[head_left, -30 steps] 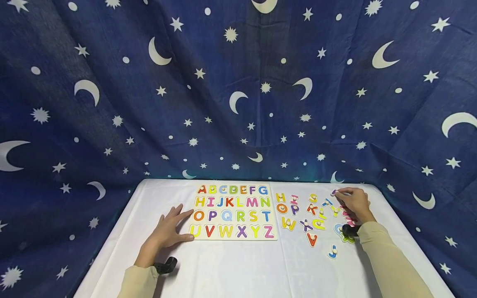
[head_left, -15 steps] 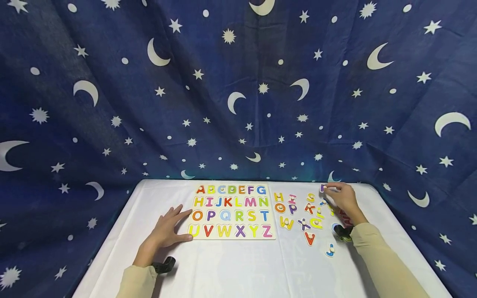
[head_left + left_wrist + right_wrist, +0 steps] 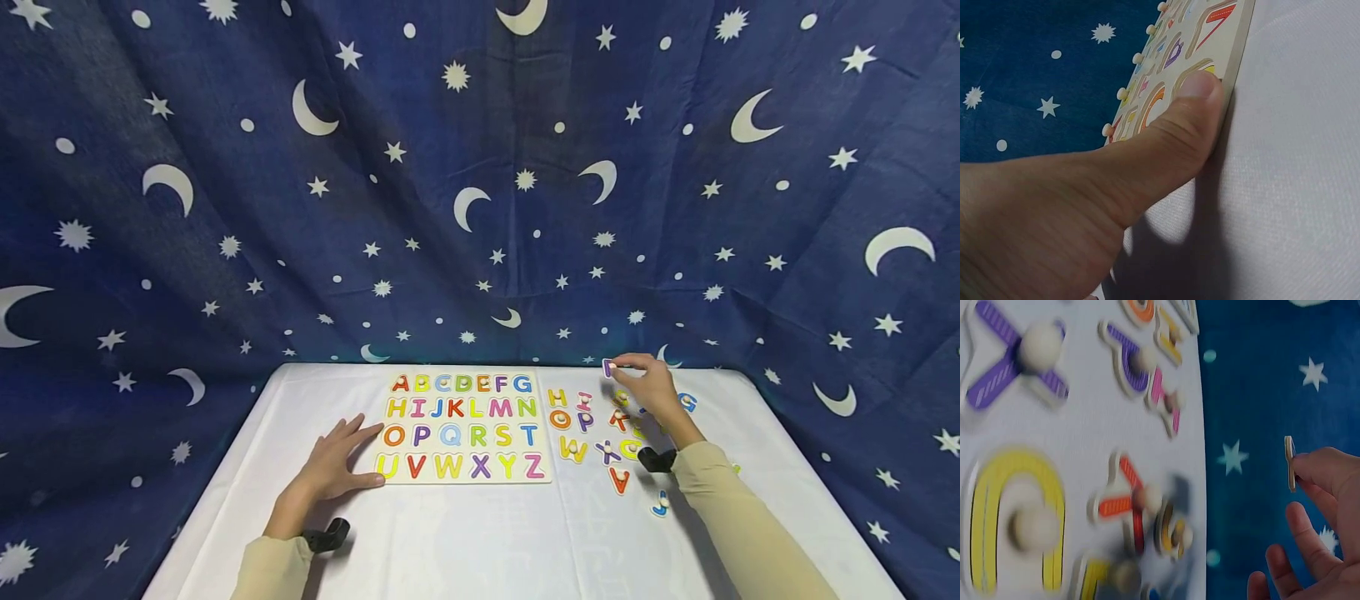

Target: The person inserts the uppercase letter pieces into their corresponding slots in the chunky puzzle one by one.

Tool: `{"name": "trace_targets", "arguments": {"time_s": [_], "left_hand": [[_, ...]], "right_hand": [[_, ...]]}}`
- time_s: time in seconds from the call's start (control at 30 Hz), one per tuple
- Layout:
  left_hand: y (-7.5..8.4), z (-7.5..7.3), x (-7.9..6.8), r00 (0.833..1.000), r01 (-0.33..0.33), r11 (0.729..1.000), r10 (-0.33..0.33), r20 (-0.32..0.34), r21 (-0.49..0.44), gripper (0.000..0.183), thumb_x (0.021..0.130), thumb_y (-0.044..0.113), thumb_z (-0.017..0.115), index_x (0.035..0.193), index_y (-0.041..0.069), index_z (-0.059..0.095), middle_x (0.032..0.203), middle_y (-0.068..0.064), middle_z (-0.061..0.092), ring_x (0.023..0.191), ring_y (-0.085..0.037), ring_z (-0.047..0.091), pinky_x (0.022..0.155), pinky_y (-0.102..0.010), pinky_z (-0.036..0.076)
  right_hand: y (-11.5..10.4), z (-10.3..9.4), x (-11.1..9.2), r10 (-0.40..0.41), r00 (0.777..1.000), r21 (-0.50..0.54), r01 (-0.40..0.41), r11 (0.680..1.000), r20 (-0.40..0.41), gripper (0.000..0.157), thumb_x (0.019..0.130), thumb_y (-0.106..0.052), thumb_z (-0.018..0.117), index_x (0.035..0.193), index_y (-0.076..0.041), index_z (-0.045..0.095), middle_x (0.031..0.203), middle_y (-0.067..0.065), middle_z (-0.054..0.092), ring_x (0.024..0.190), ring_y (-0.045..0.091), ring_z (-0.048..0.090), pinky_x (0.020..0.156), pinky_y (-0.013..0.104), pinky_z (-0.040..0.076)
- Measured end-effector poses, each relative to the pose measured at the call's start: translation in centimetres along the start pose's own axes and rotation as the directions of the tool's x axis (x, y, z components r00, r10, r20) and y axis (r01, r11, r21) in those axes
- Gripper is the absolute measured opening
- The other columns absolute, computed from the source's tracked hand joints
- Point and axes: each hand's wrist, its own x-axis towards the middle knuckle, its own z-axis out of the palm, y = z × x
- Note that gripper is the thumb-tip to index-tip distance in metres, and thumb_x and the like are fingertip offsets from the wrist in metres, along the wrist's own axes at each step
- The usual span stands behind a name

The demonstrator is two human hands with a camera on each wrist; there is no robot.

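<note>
My right hand (image 3: pixel 654 393) pinches a small purple letter piece (image 3: pixel 607 368), seemingly an F, between thumb and index finger. It is held up above the far edge of the table; in the right wrist view the piece (image 3: pixel 1290 464) appears edge-on, the other fingers spread apart. My left hand (image 3: pixel 330 462) rests at the left edge of the alphabet board (image 3: pixel 543 446), fingers spread. In the left wrist view its thumb (image 3: pixel 1191 119) presses on the board's corner by the yellow U slot. Knobbed pieces sit in the top-row slots from A to E.
Loose knobbed letters lie right of the board, among them an H (image 3: pixel 557 398), a W (image 3: pixel 573 450), an X (image 3: pixel 607 452) and a blue J (image 3: pixel 660 504). My right forearm hides some. A starry blue cloth (image 3: pixel 420 208) hangs behind the white table (image 3: pixel 465 542).
My right hand has lifted the purple letter from the far right and carried it left toward the board, uncovering a blue G. The left hand stays at the board.
</note>
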Motion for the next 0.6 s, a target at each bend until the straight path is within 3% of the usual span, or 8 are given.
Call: {"name": "trace_targets", "arguments": {"time_s": [0.3, 0.6], "left_hand": [[0.0, -0.1, -0.2, 1.000, -0.007, 1.000, 0.007, 0.000, -0.007, 0.096, 0.068, 0.049, 0.092, 0.150, 0.015, 0.054, 0.161, -0.027, 0.035, 0.150, -0.054, 0.021, 0.117, -0.075, 0.013], [0.0, 0.0, -0.1, 1.000, 0.002, 1.000, -0.002, -0.007, -0.001, 0.097, 0.068, 0.050, 0.092, 0.150, 0.017, 0.054, 0.162, -0.026, 0.034, 0.150, -0.053, 0.020, 0.117, -0.075, 0.012]], "right_hand": [[-2.3, 3.7, 0.0, -0.034, 0.999, 0.063, 0.032, 0.997, 0.024, 0.028, 0.095, -0.020, 0.075, 0.118, -0.005, 0.076, 0.136, 0.020, 0.061, 0.125, 0.040, 0.052, 0.108, 0.057, 0.041], [-5.1, 8.1, 0.1, 0.066, 0.994, 0.125, -0.077, 0.989, 0.086, 0.026, 0.094, -0.022, 0.075, 0.116, -0.010, 0.078, 0.143, 0.018, 0.057, 0.128, 0.039, 0.050, 0.107, 0.056, 0.043]]}}
